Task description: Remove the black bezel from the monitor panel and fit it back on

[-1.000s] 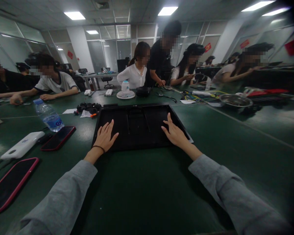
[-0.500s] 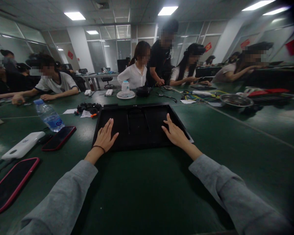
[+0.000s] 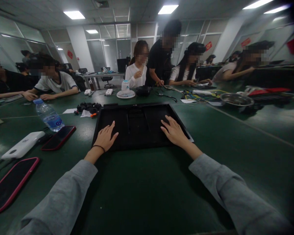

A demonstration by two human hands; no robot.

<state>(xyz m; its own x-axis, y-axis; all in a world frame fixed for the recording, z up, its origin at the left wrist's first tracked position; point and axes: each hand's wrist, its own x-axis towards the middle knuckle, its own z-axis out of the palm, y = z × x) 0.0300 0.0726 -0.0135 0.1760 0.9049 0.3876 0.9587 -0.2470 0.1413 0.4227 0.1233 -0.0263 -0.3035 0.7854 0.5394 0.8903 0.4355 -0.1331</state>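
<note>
A shallow black rectangular frame [image 3: 139, 142], like a tray with a raised rim, lies flat on the green table before me. Two thin dark rods or grooves run across its middle. Over its left part is my left hand [image 3: 105, 137], palm down with fingers stretched, a dark band at the wrist. My right hand [image 3: 173, 131] is spread in the same way over the right part, fingers slightly bent. Neither hand grips anything. Whether the fingertips touch the frame's surface I cannot tell.
To the left stand a water bottle [image 3: 49, 116], two red-edged phones, one nearer [image 3: 11, 186] and one farther [image 3: 59, 138], and a white power bank [image 3: 23, 145]. Beyond the frame sit a small white fan [image 3: 125, 91] and cables. A metal bowl [image 3: 236, 100] is at right; several people work around the table.
The fingers of both my hands have shifted slightly, with the hands staying over the frame. Across the table, the person in white has raised a hand toward the chest.
</note>
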